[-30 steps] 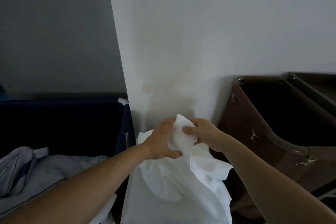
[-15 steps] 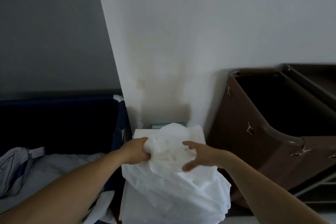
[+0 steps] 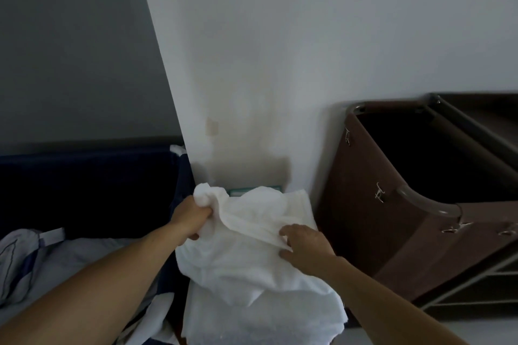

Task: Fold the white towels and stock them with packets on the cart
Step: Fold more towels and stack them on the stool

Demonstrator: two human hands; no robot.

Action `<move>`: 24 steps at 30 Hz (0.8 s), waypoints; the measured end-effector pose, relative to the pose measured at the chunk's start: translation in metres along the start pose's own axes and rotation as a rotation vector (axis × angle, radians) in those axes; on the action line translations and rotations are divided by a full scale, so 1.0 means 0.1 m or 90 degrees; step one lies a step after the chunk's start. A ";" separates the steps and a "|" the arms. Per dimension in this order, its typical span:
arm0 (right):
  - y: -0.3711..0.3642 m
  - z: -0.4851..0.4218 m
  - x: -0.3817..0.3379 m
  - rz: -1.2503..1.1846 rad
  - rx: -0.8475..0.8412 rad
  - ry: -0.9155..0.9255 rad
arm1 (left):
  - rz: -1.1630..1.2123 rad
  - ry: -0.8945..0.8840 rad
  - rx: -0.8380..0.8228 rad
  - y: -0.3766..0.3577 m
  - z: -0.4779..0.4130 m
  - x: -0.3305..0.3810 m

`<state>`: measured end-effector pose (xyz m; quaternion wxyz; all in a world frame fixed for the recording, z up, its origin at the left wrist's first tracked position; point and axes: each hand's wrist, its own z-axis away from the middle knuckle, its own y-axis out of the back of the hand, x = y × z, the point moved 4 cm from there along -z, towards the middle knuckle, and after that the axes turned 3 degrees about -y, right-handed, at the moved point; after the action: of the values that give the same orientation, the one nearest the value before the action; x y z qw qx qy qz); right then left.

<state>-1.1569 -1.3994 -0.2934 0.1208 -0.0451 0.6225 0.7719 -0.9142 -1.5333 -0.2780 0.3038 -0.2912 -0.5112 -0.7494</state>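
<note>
A crumpled white towel (image 3: pixel 246 255) lies spread over a pile of white towels (image 3: pixel 252 319) against the wall. My left hand (image 3: pixel 192 217) grips a bunched corner of it at the upper left. My right hand (image 3: pixel 304 242) lies on the towel's right side, thumb and fingers pinching a fold of the cloth. A teal-edged packet (image 3: pixel 253 191) peeks out behind the towel at the base of the wall. The brown cart (image 3: pixel 392 221) stands to the right, its bag open and dark inside.
A dark blue linen bin (image 3: pixel 84 190) stands on the left with grey and blue bedding (image 3: pixel 42 266) heaped in it. A white wall corner (image 3: pixel 173 92) rises just behind the towels. Cart shelves (image 3: pixel 482 283) show at lower right.
The towel came down from in front of me onto the pile. My left hand pulled its corner to the left and my right hand moved down and right, spreading the cloth.
</note>
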 end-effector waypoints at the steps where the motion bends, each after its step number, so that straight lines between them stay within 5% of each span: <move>1: 0.04 -0.03 0.05 -0.001 -0.014 -0.007 | 0.004 -0.001 -0.006 0.02 0.00 -0.01; 5: 0.13 -0.11 0.19 -0.023 -0.124 0.007 | 0.054 0.016 -0.026 0.07 0.01 0.02; 7: 0.25 -0.17 0.25 -0.114 -0.095 -0.014 | 0.084 0.011 -0.029 0.08 0.02 0.08; 12: 1.58 -0.11 0.21 -0.392 0.217 -0.028 | 0.332 -0.033 -0.018 0.31 0.02 0.63; 15: 2.52 0.19 -0.11 -0.543 0.364 0.074 | 0.566 -0.110 -0.049 0.52 0.02 1.19; 18: 3.06 0.45 -0.40 -0.736 0.397 0.228 | 0.717 -0.200 -0.188 0.66 0.13 1.66; 20: 3.11 0.46 -0.50 -0.742 0.354 0.286 | 0.686 -0.224 -0.255 0.64 0.17 1.74; 24: 2.52 0.13 -0.41 -0.447 0.182 0.178 | 0.255 -0.113 -0.329 0.37 0.04 0.99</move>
<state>-1.1769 -1.4415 -0.0422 0.2962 -0.3427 0.6809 0.5755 -0.9498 -1.5560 -0.1815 0.3153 -0.5172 -0.2616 -0.7515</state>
